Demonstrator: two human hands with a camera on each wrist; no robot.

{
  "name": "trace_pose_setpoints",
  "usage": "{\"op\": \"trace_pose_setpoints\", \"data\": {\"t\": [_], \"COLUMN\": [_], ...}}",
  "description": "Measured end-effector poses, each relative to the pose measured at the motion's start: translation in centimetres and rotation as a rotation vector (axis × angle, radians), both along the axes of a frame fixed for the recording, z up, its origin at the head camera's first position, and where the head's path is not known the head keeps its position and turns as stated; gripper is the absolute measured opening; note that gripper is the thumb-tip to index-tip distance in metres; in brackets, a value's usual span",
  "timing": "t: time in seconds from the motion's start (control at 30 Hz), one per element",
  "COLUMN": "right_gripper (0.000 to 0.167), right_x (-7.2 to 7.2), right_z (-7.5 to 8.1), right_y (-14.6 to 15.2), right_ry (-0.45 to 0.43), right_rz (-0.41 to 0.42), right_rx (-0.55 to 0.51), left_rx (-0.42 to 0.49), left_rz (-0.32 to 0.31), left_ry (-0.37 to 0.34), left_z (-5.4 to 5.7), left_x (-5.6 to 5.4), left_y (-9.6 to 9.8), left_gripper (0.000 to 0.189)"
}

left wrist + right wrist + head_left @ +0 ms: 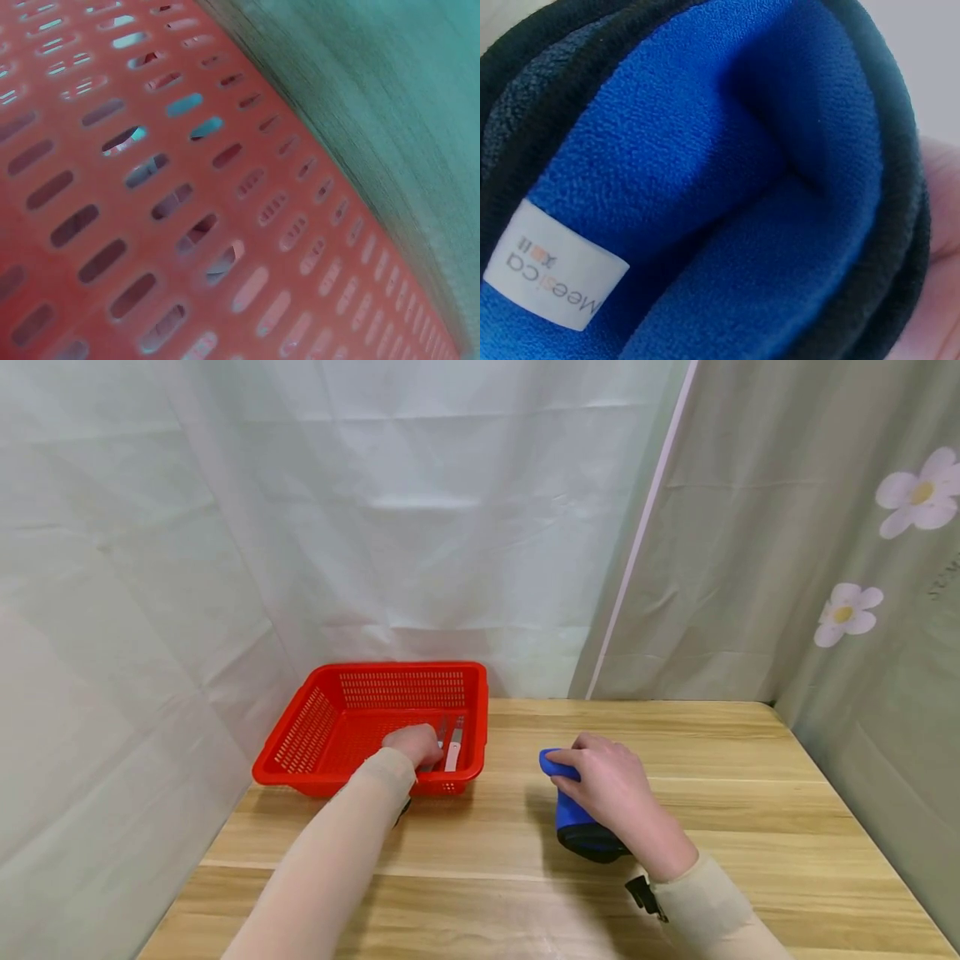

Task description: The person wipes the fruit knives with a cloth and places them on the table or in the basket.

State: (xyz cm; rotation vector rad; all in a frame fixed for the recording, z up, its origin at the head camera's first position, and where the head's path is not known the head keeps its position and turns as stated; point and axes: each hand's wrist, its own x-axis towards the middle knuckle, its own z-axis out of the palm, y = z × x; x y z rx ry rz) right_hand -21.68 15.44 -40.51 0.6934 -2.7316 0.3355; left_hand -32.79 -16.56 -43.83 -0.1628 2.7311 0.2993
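Cloth [573, 812], blue with a black edge, is on the near right, over the bare part of the table [495, 902]; whether its lower edge touches the wood I cannot tell. The right hand [609, 778] grips it by the top, thumb and fingers pinching a fold. The right wrist view looks into its curled folds, where a white label [555, 266] shows.

Farther off, to the left, is the red basket [322, 786]. The left hand [415, 744] reaches over its front rim; its fingers are hidden, so I cannot tell whether they grasp anything. Just beside it lies a white-handled utensil [453, 747], inside the basket near the right wall.

The step in hand looks like picking out a utensil while the cloth is held ready. The next move would call for a sure pinch and a lift clear of the rim. Behind hangs a pale curtain [450, 527].
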Motion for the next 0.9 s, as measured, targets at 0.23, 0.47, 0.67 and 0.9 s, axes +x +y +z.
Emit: {"op": "trace_pose_setpoints", "data": {"t": [0.23,0.47,0.67,0.9], "right_gripper": [0.032,0.031,0.032,0.031], "right_x": [0.3,0.4,0.6,0.7], "right_z": [0.0,-0.1,0.0,0.1], "right_y": [0.1,0.2,0.4,0.9], "right_ry": [-0.023,-0.022,-0.033,-0.021], "right_rz": [-0.014,-0.015,-0.02,-0.022], "right_rx": [0.002,0.003,-0.003,-0.007], "left_rx": [-0.003,0.024,-0.028,-0.043], "left_rz": [-0.034,0.007,-0.028,-0.054], "left_ry": [0.018,0.035,0.074,0.116], "left_z": [-2.3,2.8,2.9,3.1], "left_x": [-1.3,3.3,2.8,1.9], "left_y": [-1.2,0.7,0.4,0.3], "left_gripper": [0.018,0.025,0.023,0.025]}}
